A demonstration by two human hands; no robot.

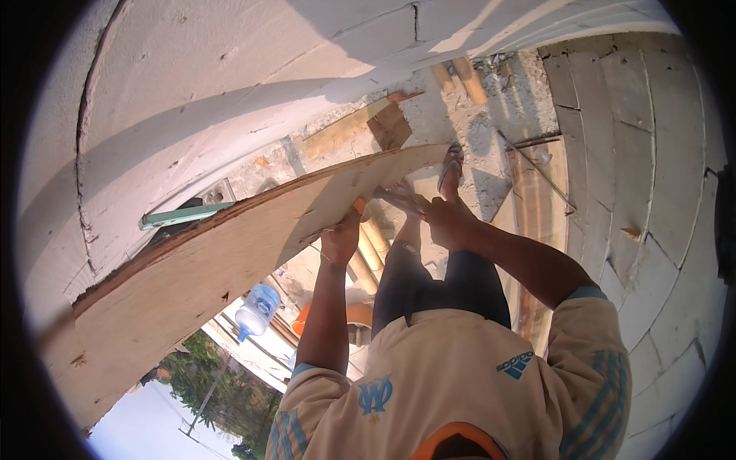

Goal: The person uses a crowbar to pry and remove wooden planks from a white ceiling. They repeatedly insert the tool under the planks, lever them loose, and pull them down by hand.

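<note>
Head view is showing a person looking down at a long, thin sheet of brown plywood (215,268) that is stretching from the lower left up toward the middle of the picture, its far edge lying against a white plastered block wall (230,77). The left hand (342,238) is closing around the near edge of that sheet, fingers curled under it, apparently to bear its weight and stop it sagging. The right hand (441,218) is sitting just beside the sheet's upper end, fingers partly spread over something small and pale; whether it is gripping or only touching cannot be told. A short orange object (359,205), perhaps a pencil, is poking up at the sheet's edge between the two hands. Beyond the sheet's upper end a sandalled foot (451,167) is resting on rough grey concrete (491,115), bracing the stance. Below the sheet, well apart from it, a blue-and-clear plastic water bottle (257,309) is lying among wooden poles, with green treetops (222,383) further down, so the sheet is being held high above the ground.
</note>
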